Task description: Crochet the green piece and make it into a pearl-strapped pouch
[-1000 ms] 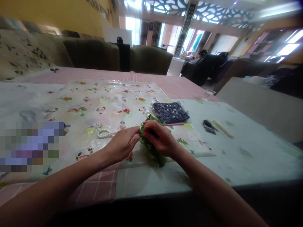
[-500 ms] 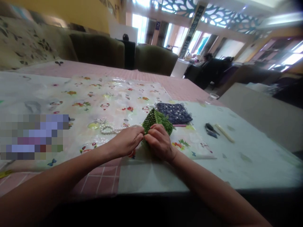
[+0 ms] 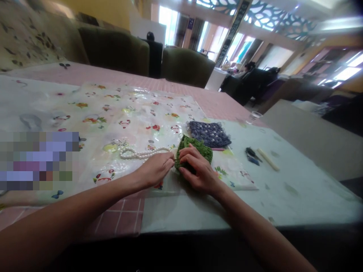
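A green crocheted piece (image 3: 204, 152) is under and against my right hand (image 3: 197, 168), whose bent fingers grip its near side. My left hand (image 3: 161, 166) is closed in a pinch at the piece's left edge; what lies between its fingertips is too small to make out. A string of white pearl beads (image 3: 138, 154) runs across the floral cover to my left hand. Behind the green piece lies a dark blue-grey crocheted piece (image 3: 210, 134), with a pink stick (image 3: 218, 149) at its near edge.
Small dark scissors (image 3: 252, 156) and a cream-coloured stick (image 3: 268, 159) lie to the right. A clear dish (image 3: 256, 114) stands at the far right edge of the table. Chairs (image 3: 188, 66) line the far side. A blurred patch covers the left.
My right hand has shifted slightly right and its fingers have spread over the green piece, which has turned and flattened. The view has tilted slightly.
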`<state>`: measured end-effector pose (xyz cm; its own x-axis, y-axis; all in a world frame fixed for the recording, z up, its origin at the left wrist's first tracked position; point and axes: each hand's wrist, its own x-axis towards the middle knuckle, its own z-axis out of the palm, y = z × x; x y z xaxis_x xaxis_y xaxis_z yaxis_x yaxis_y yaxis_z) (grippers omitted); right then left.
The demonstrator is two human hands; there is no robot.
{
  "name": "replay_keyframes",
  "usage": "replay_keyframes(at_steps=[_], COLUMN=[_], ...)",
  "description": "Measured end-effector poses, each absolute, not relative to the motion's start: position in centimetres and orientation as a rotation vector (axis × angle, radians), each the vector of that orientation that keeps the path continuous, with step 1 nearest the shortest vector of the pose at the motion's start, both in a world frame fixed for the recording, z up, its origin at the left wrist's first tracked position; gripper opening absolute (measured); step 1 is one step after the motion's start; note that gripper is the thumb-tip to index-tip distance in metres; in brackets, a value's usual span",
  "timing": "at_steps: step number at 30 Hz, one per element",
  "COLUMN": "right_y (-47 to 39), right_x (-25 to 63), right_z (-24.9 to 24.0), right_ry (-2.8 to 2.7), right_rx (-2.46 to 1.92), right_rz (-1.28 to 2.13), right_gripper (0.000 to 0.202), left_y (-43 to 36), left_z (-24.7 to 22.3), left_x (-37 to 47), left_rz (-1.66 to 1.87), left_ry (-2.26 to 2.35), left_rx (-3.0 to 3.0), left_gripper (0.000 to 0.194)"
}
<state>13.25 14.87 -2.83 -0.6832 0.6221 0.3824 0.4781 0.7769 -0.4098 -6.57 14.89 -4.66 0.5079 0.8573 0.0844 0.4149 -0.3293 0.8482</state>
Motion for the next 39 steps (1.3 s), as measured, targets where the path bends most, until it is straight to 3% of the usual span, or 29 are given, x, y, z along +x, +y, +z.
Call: replay_keyframes(at_steps=[9, 20, 39], right_y=[15.3, 14.9, 15.6], right_x=[13.3, 12.8, 13.6], right_z=[-3.4, -4.2, -2.4], right_ry=[-2.304, -2.294, -2.364], right_rx=[-0.733, -0.683, -0.76], right_rz=[0.45, 0.171, 0.299], right_gripper=[0.011, 0.022, 0.011], left_y=[14.4, 13.8, 15.3], left_z=[-4.7, -4.9, -2.8], left_x=[-6.1, -5.7, -7.7], left_rz=[0.739, 0.682, 0.549], left_ry=[1.027, 1.177, 0.903], left_rx=[1.912, 1.99, 1.987], left_gripper=[0.021, 0.019, 0.025])
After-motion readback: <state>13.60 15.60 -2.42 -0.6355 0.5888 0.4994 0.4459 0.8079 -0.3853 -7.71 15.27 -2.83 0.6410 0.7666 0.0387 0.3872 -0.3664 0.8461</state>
